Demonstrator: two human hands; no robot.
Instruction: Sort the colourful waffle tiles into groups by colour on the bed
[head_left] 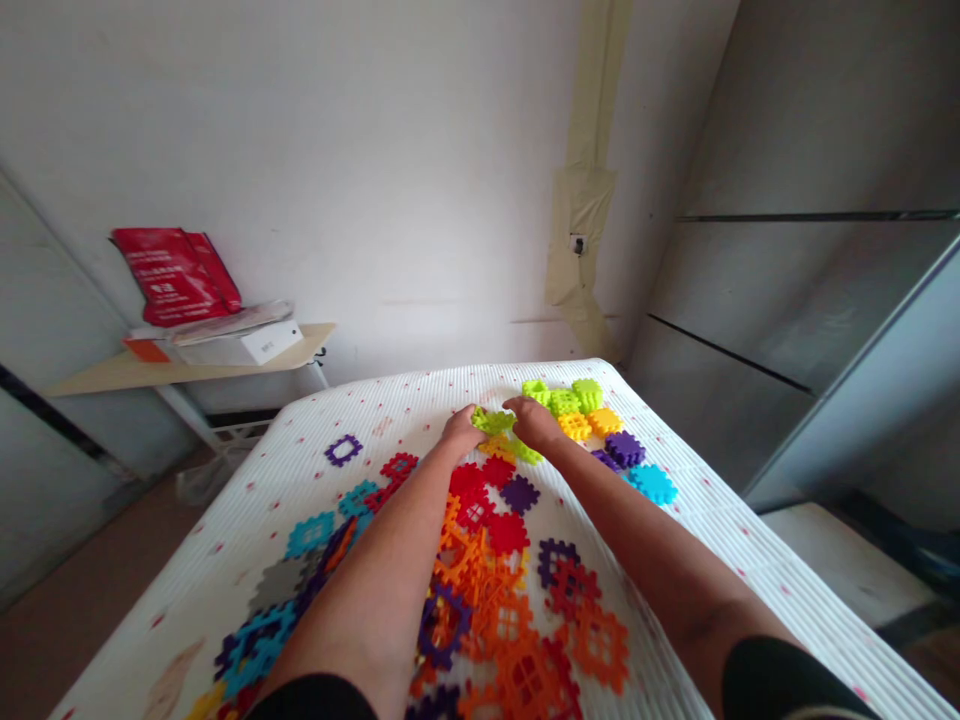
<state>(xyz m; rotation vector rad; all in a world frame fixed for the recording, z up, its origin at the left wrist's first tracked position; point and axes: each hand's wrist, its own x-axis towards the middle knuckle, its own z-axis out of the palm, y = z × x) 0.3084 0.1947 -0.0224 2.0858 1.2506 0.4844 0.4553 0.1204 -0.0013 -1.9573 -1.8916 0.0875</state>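
Lime-green piece (493, 421), toothed edges (bright, plasticky), in left hand (462, 431)

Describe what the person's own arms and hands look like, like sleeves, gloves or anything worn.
Black sleeves, the left one and the right one, show at the bottom edge; below them both forearms are bare. The left hand and right hand wear no gloves, and no watch shows.

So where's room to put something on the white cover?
There's room on the white ribbed cover around the lone purple square plastic frame, and right of the rightmost blue toothed plastic block. It's crowded with orange plastic pieces in the middle and green plastic blocks by the right hand.
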